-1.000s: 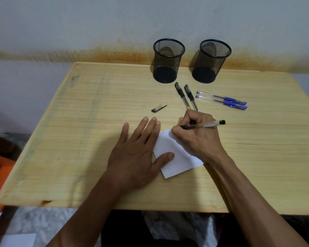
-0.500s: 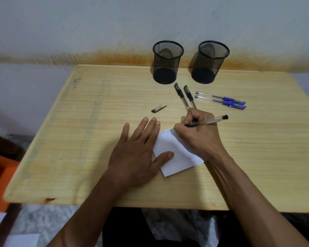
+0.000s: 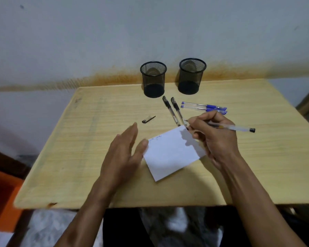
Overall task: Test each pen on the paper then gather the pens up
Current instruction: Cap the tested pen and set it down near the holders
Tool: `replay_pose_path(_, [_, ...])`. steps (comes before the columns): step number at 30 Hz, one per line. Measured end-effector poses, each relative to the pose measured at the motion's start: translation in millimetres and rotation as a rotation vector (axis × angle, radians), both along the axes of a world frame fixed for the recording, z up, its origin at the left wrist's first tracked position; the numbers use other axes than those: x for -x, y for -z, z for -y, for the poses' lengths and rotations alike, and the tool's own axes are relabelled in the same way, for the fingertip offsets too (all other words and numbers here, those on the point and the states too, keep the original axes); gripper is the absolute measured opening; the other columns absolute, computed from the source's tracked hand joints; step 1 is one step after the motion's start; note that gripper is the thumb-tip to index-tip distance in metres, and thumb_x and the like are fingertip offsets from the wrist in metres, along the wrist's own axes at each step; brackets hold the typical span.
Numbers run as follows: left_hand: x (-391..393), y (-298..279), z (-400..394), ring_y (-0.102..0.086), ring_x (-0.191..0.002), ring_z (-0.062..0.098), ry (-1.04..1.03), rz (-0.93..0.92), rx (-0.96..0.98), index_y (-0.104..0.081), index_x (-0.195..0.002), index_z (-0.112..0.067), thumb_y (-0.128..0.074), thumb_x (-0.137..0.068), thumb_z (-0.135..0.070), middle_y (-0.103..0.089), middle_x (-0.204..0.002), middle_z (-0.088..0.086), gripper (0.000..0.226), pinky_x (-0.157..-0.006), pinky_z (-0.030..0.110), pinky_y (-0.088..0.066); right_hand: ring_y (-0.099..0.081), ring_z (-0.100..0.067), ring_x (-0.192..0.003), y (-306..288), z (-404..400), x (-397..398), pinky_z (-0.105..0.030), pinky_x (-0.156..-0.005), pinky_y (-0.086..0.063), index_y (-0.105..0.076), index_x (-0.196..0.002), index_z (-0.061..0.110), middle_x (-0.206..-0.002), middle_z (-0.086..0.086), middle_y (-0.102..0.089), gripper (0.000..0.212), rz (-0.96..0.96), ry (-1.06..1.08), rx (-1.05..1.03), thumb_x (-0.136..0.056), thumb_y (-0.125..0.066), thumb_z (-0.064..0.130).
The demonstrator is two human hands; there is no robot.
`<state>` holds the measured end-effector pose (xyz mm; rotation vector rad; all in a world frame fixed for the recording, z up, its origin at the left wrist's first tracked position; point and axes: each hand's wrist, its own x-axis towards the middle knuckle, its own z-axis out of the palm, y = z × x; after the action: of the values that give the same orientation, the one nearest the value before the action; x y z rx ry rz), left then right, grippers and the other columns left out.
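In the head view, the right hand (image 3: pixel 216 138) has lifted off the sheet of paper (image 3: pixel 171 154), where half a second ago it was writing; it now sits at the sheet's far right corner with the uncapped black pen (image 3: pixel 230 127) pinched between thumb and fingers, its tip pointing toward the two capped black pens (image 3: pixel 173 111) and its black end sticking out to the right. The left hand (image 3: pixel 125 154), which had been pressed flat on the sheet's left edge to steady it, has risen and turned on edge, fingers spread and holding nothing; it looks blurred with motion, and only the thumb is near the paper's corner. A short scribble shows near the sheet's upper left, so this pen's test looks finished. The loose pen cap (image 3: pixel 148 119) lies on the wooden table (image 3: pixel 96 139) beyond the left hand, which probably is heading there to recap the pen. Two blue pens (image 3: pixel 203 107) lie side by side beyond the right hand, and two black mesh pen cups (image 3: pixel 153 79) stand empty at the table's far edge against the wall. Whether the other pens were tried cannot be told.
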<state>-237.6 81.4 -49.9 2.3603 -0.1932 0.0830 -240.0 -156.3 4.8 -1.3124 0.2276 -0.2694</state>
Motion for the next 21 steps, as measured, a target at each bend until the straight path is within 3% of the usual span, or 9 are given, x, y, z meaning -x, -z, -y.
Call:
replay_pose_path(2, [-4.7,-9.4,3.5,-0.058,-0.12,0.003,-0.208,0.014,0.263,-0.051,-0.142,-0.024,-0.055,-0.095,-0.052,-0.059,-0.14,-0.004,0.056,-0.102,0.024,-0.046,-0.065,-0.022,-0.066,-0.7,11.4,9.4,-0.025,-0.055,-0.053,-0.064,-0.073,0.01,-0.07,-0.007,-0.071,0.021,-0.001,0.015,0.014,-0.081,-0.076,-0.007])
replay_pose_path(5, [-24.0,-26.2,12.7,-0.058,-0.107,0.001,-0.348,0.015,0.205,-0.061,-0.134,-0.017,-0.059,-0.096,-0.042,-0.065,-0.131,0.001,0.046,-0.078,-0.001,-0.036,-0.064,-0.022,-0.067,-0.5,24.5,17.1,-0.024,-0.054,-0.052,-0.066,-0.073,0.011,-0.069,-0.003,-0.071,0.022,-0.006,0.022,0.008,-0.081,-0.077,-0.006])
replay_pose_path(6, [-32.3,-29.9,16.1,-0.058,-0.11,0.005,-0.337,0.017,0.147,-0.062,-0.132,-0.014,-0.059,-0.096,-0.04,-0.065,-0.13,0.002,0.045,-0.08,0.0,-0.035,-0.065,-0.021,-0.067,-0.6,27.6,18.7,-0.023,-0.055,-0.053,-0.067,-0.074,0.011,-0.07,-0.003,-0.072,0.021,-0.007,0.016,0.004,-0.081,-0.076,-0.007])
replay_pose_path(8, [-47.5,-33.5,23.6,-0.061,-0.114,0.016,-0.293,0.006,0.045,-0.065,-0.129,-0.011,-0.058,-0.096,-0.04,-0.071,-0.12,0.006,0.044,-0.089,0.016,-0.04,-0.069,-0.018,-0.07,-1.2,31.3,22.3,-0.021,-0.058,-0.055,-0.071,-0.079,0.009,-0.073,-0.003,-0.075,0.02,-0.007,-0.015,0.01,-0.082,-0.072,-0.011])
replay_pose_path(11, [-65.6,-27.6,32.5,-0.068,-0.098,0.026,-0.258,-0.035,-0.102,-0.074,-0.11,-0.013,-0.056,-0.09,-0.052,-0.076,-0.089,0.007,0.047,-0.082,0.032,-0.051,-0.07,-0.016,-0.067,-0.3,35.2,28.5,-0.022,-0.057,-0.056,-0.073,-0.082,0.005,-0.073,-0.005,-0.075,0.022,-0.008,-0.05,0.05,-0.083,-0.068,-0.016])
replay_pose_path(13, [-72.5,-24.8,36.3,-0.066,-0.1,0.029,-0.291,-0.037,-0.166,-0.076,-0.109,-0.019,-0.057,-0.085,-0.058,-0.075,-0.097,0.005,0.049,-0.082,0.038,-0.052,-0.069,-0.018,-0.064,1.8,37.6,32.5,-0.023,-0.055,-0.055,-0.07,-0.082,0.004,-0.072,-0.006,-0.075,0.018,-0.005,-0.034,0.058,-0.083,-0.07,-0.014])
replay_pose_path(15, [-74.9,-23.8,40.4,-0.064,-0.102,0.029,-0.337,-0.024,-0.205,-0.076,-0.11,-0.023,-0.063,-0.086,-0.053,-0.074,-0.102,0.005,0.041,-0.084,0.038,-0.05,-0.068,-0.019,-0.061,3.5,39.8,36.1,-0.024,-0.053,-0.054,-0.066,-0.083,0.005,-0.071,-0.005,-0.074,0.016,-0.006,0.006,0.046,-0.083,-0.074,-0.009])
replay_pose_path(19, [-71.5,-23.5,43.6,-0.062,-0.095,0.03,-0.309,0.045,-0.224,-0.079,-0.093,-0.017,-0.067,-0.091,-0.035,-0.07,-0.082,0.004,0.021,-0.071,0.033,-0.037,-0.067,-0.014,-0.057,5.2,39.6,40.0,-0.023,-0.051,-0.054,-0.063,-0.085,0.001,-0.067,0.0,-0.073,0.016,-0.036,0.041,0.047,-0.082,-0.078,-0.004])
replay_pose_path(21, [-69.3,-26.0,41.6,-0.065,-0.087,0.03,-0.277,0.084,-0.213,-0.078,-0.085,-0.012,-0.069,-0.09,-0.026,-0.07,-0.074,0.005,0.017,-0.069,0.032,-0.038,-0.068,-0.01,-0.059,4.9,37.5,40.6,-0.023,-0.054,-0.056,-0.067,-0.087,-0.002,-0.072,-0.001,-0.076,0.015,-0.059,0.037,0.07,-0.08,-0.08,-0.004])
